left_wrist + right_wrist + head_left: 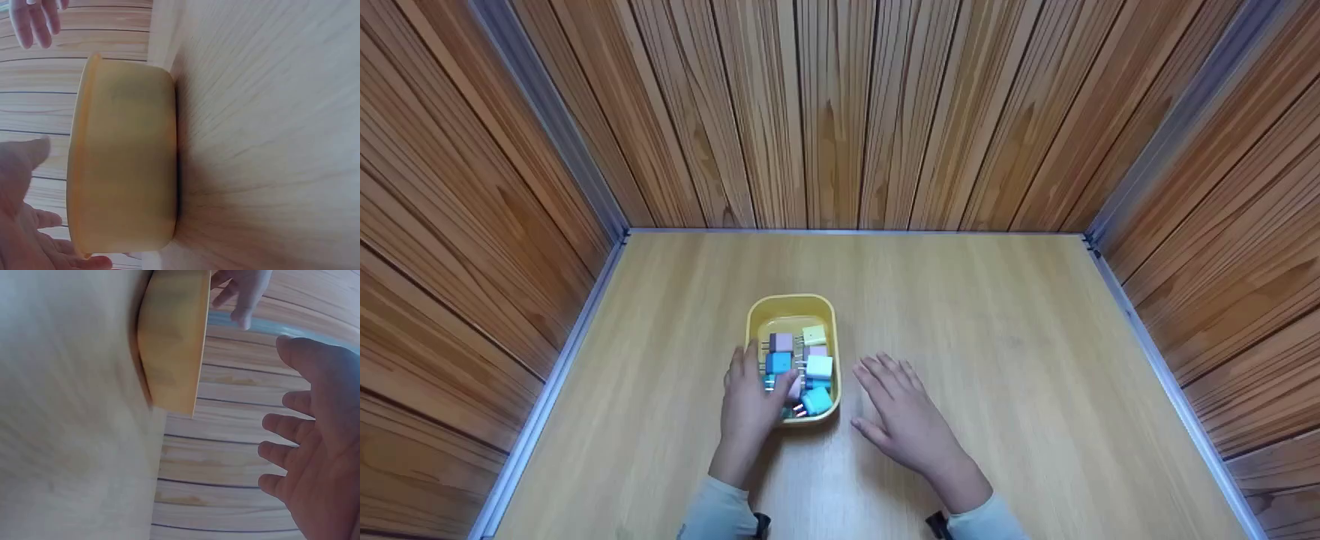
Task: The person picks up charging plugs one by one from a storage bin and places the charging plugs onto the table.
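A yellow plastic bin (791, 302) stands on the table and holds several small plug adapters with metal prongs. Among them are a blue adapter (778, 363), a pale yellow adapter (813, 335), a white adapter (819, 367) and a turquoise adapter (816, 401). My left hand (751, 405) is at the bin's left side, fingers along the rim and thumb spread over the adapters. Its fingertips show right at the rim in the left wrist view. Apart from the bin, on its right, my right hand (906, 416) hovers palm down with straight, spread fingers, holding nothing.
The light wood table (997, 315) is enclosed by a wood-plank back wall (840, 112) and side walls. Metal strips such as the right edge strip (1162, 382) border the tabletop. Each sleeve end has a dark band at the wrist.
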